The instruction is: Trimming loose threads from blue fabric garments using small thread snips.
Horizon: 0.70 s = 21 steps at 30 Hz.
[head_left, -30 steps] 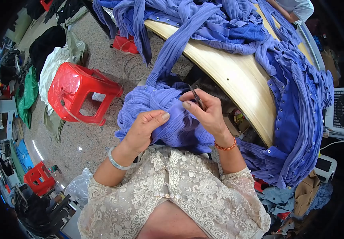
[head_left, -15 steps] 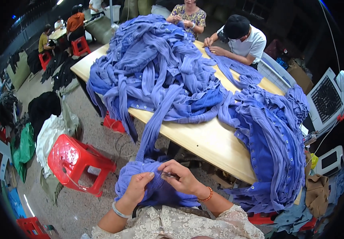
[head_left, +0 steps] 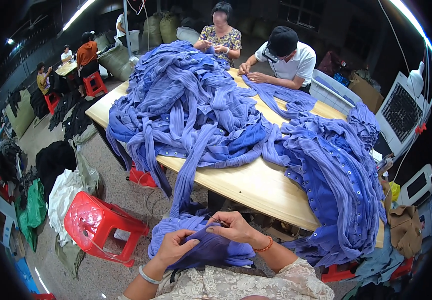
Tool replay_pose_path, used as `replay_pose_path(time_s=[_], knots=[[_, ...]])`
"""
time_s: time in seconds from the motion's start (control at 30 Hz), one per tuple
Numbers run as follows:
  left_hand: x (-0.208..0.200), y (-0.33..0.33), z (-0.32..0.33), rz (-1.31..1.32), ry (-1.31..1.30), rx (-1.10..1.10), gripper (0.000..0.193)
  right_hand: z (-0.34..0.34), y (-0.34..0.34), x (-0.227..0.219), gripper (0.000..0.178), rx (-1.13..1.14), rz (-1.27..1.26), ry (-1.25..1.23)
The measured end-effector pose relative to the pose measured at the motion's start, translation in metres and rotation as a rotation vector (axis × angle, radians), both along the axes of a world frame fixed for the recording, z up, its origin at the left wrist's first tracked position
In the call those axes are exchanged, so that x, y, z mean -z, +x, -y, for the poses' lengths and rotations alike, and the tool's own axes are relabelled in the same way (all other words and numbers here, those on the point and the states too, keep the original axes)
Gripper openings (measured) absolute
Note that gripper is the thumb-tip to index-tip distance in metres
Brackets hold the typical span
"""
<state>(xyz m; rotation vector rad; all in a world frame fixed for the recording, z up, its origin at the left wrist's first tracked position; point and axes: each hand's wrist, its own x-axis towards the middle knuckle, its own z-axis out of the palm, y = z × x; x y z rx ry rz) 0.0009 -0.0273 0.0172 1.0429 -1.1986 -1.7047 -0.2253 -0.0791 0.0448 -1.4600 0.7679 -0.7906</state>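
A blue-purple ribbed garment (head_left: 203, 247) lies bunched in my lap, and a long strip of it runs up to the table. My left hand (head_left: 176, 246) pinches an edge of this cloth between thumb and fingers. Close beside it on the right, my right hand (head_left: 235, 228) is closed around a small dark metal tool (head_left: 218, 220), which looks like thread snips. Its thumb rests at the cloth's edge. Fingers hide most of the tool. Ahead, a large heap of similar garments (head_left: 176, 95) with metal eyelets covers much of the wooden table (head_left: 256, 187).
More eyelet garments (head_left: 331, 180) hang over the table's right side. A red stool (head_left: 93, 220) stands left of me, near white cloth (head_left: 66, 197). Two people (head_left: 291, 57) (head_left: 221, 37) handle cloth across the table. A fan (head_left: 403, 117) stands at right.
My left hand has taken hold of the garment's edge and lifted it taut toward my right hand. My right hand has shifted slightly right and down. The view has tilted up.
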Motion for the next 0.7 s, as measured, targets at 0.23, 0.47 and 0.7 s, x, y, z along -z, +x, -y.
replay_pose_path(time_s=[0.23, 0.47, 0.7], knots=[[-0.002, 0.002, 0.0, 0.297, -0.252, 0.016, 0.014, -0.009, -0.016, -0.028, 0.012, 0.075, 0.004, -0.194], [0.013, 0.014, -0.01, 0.236, -0.099, 0.026, 0.012, -0.01, -0.041, -0.03, 0.009, 0.368, 0.137, -0.276], [-0.036, 0.039, -0.008, 0.103, -0.043, -0.052, 0.019, 0.02, -0.067, -0.042, 0.009, 0.563, 0.396, 0.117]])
